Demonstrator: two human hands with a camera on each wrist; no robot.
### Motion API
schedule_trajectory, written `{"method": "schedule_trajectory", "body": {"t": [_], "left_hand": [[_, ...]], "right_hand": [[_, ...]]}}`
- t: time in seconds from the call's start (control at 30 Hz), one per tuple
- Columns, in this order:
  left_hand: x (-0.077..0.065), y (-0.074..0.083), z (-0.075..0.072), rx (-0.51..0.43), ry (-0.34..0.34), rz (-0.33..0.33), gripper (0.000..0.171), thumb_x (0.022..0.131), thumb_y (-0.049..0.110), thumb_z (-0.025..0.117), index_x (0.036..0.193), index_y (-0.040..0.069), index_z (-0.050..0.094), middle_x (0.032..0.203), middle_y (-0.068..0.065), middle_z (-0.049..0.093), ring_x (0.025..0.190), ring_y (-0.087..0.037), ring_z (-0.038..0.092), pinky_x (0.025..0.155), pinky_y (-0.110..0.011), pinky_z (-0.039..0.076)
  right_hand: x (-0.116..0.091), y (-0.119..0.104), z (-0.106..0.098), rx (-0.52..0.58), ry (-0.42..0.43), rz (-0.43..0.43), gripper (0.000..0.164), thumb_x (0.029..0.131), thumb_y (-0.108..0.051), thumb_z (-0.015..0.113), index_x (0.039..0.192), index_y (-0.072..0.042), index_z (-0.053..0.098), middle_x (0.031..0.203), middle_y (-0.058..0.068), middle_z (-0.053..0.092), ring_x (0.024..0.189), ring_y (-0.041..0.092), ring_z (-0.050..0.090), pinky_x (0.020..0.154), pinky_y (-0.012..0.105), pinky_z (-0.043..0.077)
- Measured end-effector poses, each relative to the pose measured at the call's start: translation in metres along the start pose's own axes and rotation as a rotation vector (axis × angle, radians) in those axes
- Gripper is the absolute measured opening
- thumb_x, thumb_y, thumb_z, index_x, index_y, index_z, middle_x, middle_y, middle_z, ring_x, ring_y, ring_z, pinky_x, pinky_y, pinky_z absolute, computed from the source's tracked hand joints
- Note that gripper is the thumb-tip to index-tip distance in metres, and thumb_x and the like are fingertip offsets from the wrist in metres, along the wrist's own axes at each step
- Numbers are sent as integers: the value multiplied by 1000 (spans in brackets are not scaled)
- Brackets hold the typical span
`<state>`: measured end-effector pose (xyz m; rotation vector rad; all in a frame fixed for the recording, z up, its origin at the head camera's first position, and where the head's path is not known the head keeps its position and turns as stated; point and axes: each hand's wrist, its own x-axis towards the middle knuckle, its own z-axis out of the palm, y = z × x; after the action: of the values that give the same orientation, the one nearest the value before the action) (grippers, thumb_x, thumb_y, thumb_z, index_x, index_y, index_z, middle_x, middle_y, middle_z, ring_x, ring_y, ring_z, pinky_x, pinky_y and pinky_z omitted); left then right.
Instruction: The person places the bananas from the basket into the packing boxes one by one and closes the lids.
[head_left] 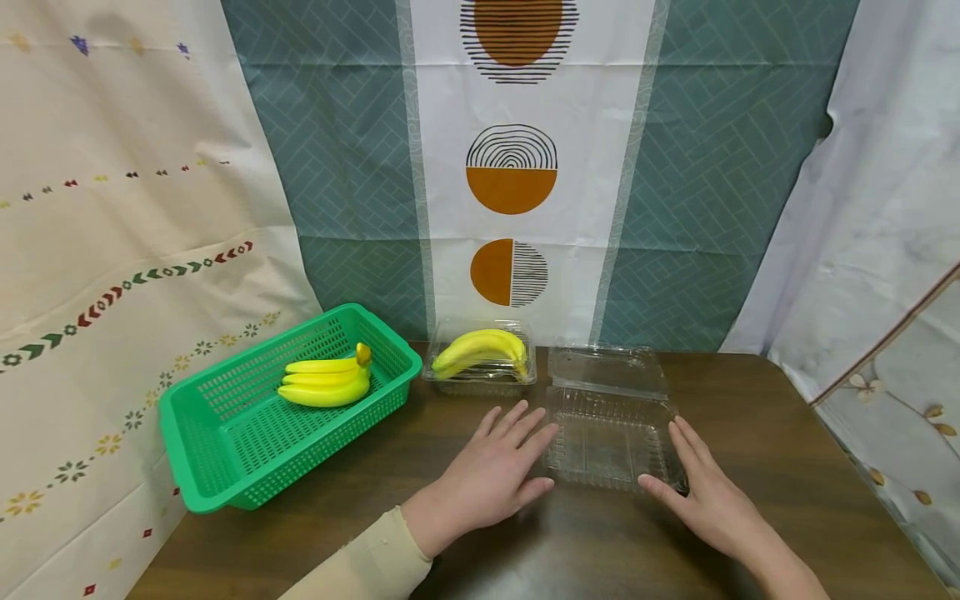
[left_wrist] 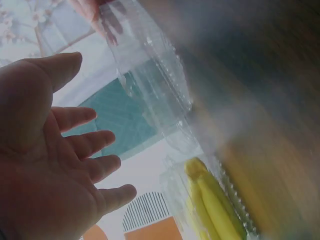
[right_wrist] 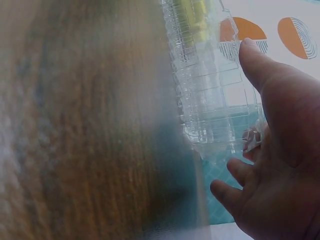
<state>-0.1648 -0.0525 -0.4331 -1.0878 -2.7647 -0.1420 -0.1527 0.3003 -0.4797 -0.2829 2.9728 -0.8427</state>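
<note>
An open clear plastic clamshell container [head_left: 603, 446] lies on the table with its lid [head_left: 607, 369] folded back toward the wall. At its right side is my right hand [head_left: 708, 492], fingers extended and touching the edge; in the right wrist view, part of the index finger shows through the clear plastic [right_wrist: 225, 100]. My left hand [head_left: 491, 479] hovers palm down just left of the container, fingers spread and holding nothing. Behind the left hand, a second clear container [head_left: 487, 387] holds yellow bananas [head_left: 483, 346], also seen in the left wrist view as bananas [left_wrist: 212, 202].
On the left stands a green plastic basket [head_left: 318, 458], with a bunch of yellow bananas [head_left: 326, 387] inside. A patterned cloth [head_left: 510, 275] hangs behind the dark wooden table [head_left: 765, 442]. More cloth hangs at both sides.
</note>
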Motion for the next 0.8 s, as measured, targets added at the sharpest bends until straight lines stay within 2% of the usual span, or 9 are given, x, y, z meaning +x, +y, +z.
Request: {"method": "schedule_trajectory", "body": {"t": [0.8], "left_hand": [[-20, -23, -27, 79, 47, -32, 74, 110, 57, 63, 169, 16, 47, 176, -10, 39, 165, -36, 29, 132, -60, 24]], "right_hand": [[-1, 0, 0, 16, 1, 0, 113, 106, -66, 65, 177, -4, 4, 183, 22, 1, 152, 64, 33, 94, 81, 47]]}}
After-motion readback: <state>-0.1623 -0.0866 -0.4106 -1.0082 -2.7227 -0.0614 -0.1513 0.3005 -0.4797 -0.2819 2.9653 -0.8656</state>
